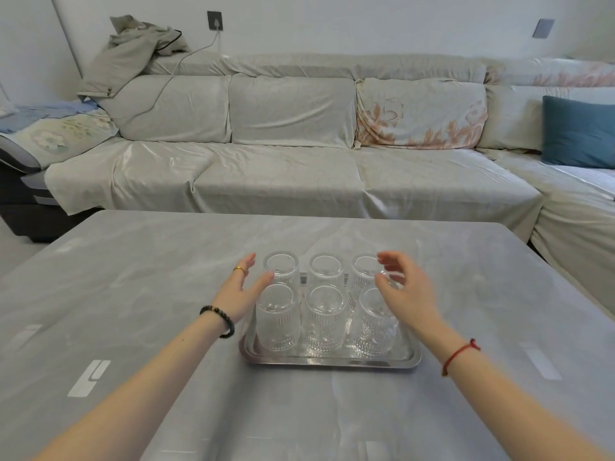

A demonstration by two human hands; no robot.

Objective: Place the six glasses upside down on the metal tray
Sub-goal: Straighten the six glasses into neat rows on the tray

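Now we note six ribbed glasses (324, 319) inverted on the metal tray (329, 361), counter-centre; left hand (241, 291) and right hand (404, 287) grip released. Fragile, slick; hold mid-body.

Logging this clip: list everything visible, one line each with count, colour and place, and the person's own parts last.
glasses: six, clear ribbed, upside down in two rows of three on the tray.
metal tray: one, silver, centre of the table.
table: one, grey marbled, foreground.
sofa: one, beige covers, behind the table.
teal cushion: one, right end of the sofa.
jacket: one, beige, draped over the sofa's left backrest.
wall socket: one, dark, with a cable plugged in.
left hand: open, beside the left glasses; gold ring, dark bead bracelet.
right hand: open, by the right glasses; red string at the wrist.
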